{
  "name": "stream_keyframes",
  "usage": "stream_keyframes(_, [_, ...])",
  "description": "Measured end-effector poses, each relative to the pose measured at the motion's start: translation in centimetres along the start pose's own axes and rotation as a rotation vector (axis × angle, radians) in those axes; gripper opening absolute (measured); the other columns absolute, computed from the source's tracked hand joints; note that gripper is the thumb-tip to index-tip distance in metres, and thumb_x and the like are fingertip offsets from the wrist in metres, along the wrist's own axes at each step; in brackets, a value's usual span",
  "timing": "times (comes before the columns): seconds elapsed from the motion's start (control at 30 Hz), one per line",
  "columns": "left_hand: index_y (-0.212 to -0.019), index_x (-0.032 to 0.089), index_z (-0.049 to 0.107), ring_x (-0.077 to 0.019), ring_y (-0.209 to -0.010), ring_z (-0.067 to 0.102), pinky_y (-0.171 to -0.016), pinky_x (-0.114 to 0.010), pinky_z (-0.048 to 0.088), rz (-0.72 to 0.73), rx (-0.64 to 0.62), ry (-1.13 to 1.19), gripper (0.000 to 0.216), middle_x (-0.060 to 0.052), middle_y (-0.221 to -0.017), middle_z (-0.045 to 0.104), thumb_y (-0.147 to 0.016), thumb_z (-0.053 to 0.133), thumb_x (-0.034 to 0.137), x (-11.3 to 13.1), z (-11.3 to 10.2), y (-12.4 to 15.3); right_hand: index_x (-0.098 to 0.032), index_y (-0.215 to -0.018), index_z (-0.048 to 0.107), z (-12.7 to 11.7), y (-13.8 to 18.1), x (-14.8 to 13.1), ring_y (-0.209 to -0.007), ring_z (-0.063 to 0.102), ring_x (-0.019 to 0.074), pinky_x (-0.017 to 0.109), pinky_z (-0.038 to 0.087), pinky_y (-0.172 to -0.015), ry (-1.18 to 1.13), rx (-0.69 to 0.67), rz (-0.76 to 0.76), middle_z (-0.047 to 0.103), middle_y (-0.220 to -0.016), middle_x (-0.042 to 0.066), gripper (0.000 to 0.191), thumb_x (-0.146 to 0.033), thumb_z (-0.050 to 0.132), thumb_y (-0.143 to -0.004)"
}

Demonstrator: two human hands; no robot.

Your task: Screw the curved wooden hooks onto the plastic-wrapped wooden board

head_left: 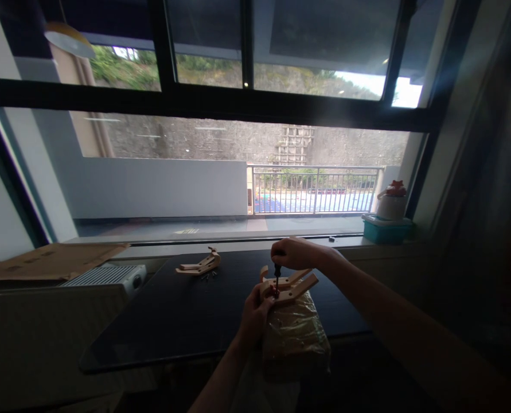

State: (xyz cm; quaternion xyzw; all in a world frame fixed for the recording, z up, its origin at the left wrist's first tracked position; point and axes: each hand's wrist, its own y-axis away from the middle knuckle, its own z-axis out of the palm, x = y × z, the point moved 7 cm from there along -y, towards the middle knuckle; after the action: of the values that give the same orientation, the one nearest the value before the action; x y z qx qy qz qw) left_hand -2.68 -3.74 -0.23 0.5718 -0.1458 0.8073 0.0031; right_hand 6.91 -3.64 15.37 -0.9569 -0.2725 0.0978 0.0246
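Right hand (pixel 287 252) around screwdriver (pixel 277 270), left hand (pixel 254 312) around wooden frame (pixel 290 295) over wrapped box (pixel 296 332), second frame (pixel 212 263) well apart

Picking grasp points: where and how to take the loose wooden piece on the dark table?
Loose wooden piece: probably best by its straight bars, from above and the left. They extend left, away from the curved end rising at the right, and the small screw-like bits lie by that right half.
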Motion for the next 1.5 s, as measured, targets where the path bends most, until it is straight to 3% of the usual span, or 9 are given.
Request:
stream_keyframes(0.27, [-0.077,0.016,0.063,-0.0168,-0.077,0.059,-0.075,-0.027,0.044,-0.022,0.005,0.018,0.019,-0.002,-0.079,0.067,-0.060,0.068,0.022,-0.3,0.0,-0.2,-0.014,-0.093,0.065,0.3,-0.1,0.4,-0.058,0.054,0.0105,0.021,0.035,-0.050,0.029,0.003,0.095,0.067,-0.079,0.006,0.033,-0.039,0.045,-0.086])
stream_keyframes(0.5, [-0.078,0.016,0.063,-0.0174,-0.078,0.059,-0.076,-0.027,0.044,-0.032,0.006,0.007,0.021,-0.002,-0.080,0.067,-0.059,0.068,0.024,-0.1,0.0,-0.1,-0.016,-0.094,0.067,-0.3,-0.3,0.0,-0.063,0.055,0.0099,0.019,0.036,-0.054,0.017,0.010,0.031,0.067,-0.084,0.003,0.025,-0.029,0.047,-0.085])
stream_keyframes(0.77, [-0.077,0.016,0.063,-0.0182,-0.079,0.060,-0.079,-0.029,0.044,-0.025,0.011,0.005,0.022,-0.003,-0.079,0.068,-0.057,0.069,0.024,-0.3,-0.1,-0.2,-0.014,-0.094,0.066,0.2,-0.2,0.6,-0.058,0.054,0.0101,0.021,0.035,-0.051,0.012,0.023,0.091,0.067,-0.080,0.006,0.032,-0.036,0.044,-0.087])
stream_keyframes(1.1, [-0.079,0.016,0.064,-0.0180,-0.079,0.060,-0.077,-0.028,0.045,-0.020,0.023,0.023,0.023,-0.003,-0.080,0.068,-0.059,0.069,0.023,-0.2,-0.1,0.0,-0.018,-0.094,0.067,0.0,-0.3,-0.2,-0.062,0.054,0.0107,0.021,0.034,-0.053,0.049,-0.005,0.037,0.067,-0.082,0.003,0.027,-0.034,0.048,-0.084])
stream_keyframes(1.33, [-0.076,0.016,0.064,-0.0176,-0.076,0.060,-0.075,-0.028,0.045,-0.016,0.026,0.009,0.021,-0.003,-0.077,0.068,-0.057,0.069,0.023,-0.2,-0.1,-0.1,-0.015,-0.093,0.064,0.7,-0.2,0.8,-0.057,0.053,0.0103,0.021,0.034,-0.050,-0.003,0.007,0.112,0.066,-0.076,0.005,0.035,-0.042,0.043,-0.087])
stream_keyframes(1.5, [-0.078,0.016,0.064,-0.0179,-0.077,0.059,-0.076,-0.028,0.045,-0.019,0.018,0.004,0.022,-0.003,-0.079,0.068,-0.058,0.069,0.023,-0.1,-0.1,0.0,-0.017,-0.097,0.065,0.0,-0.3,-0.2,-0.061,0.054,0.0107,0.021,0.035,-0.052,-0.007,-0.013,0.027,0.066,-0.084,0.005,0.031,-0.038,0.047,-0.084])
